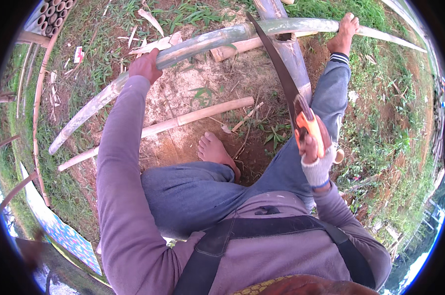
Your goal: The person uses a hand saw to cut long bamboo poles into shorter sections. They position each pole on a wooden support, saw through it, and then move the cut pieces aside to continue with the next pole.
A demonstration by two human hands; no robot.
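A long green bamboo pole [202, 46] curves across the far side, resting on a thicker bamboo support [293, 66]. My left hand [146, 66] is closed around the pole, left of the support. My right hand [309, 150], partly covered by a white knitted glove, grips the orange handle of a handsaw [282, 71]. The saw's dark blade points away from me, its far end lying against the pole just left of the support. My bare right foot [341, 37] presses on the pole to the right.
A thinner bamboo pole [198, 115] lies on the ground in front of me, near my other bare foot [216, 150]. Pale sawdust and bamboo shavings [156, 44] are scattered over soil and grass. Cut bamboo tubes [47, 17] are stacked at the far left.
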